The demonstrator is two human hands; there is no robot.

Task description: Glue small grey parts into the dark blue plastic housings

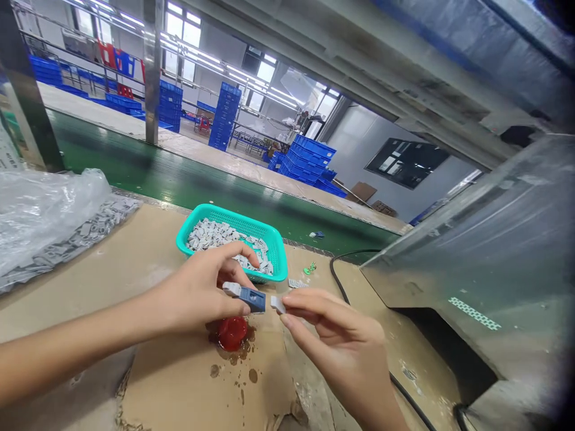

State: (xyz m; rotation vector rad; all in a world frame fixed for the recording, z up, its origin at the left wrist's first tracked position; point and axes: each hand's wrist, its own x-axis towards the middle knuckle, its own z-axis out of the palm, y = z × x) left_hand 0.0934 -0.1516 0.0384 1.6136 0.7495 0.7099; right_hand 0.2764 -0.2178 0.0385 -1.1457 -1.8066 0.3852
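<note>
Ceiling light strips (197,55) and near-white windows (192,33), far beyond the left hand (202,287), give bright, cool light, throwing pale streaks on the green belt (179,173) ahead of both hands and sharp glints on the plastic bag (54,203) to the left hand's left. Right of the right hand (345,341), the metal panel (485,239) carries a hazy sheen above a deep black shadow. Both hands look fairly crisp, the far room softer, and blackness rounds off the corner highest to their right.
</note>
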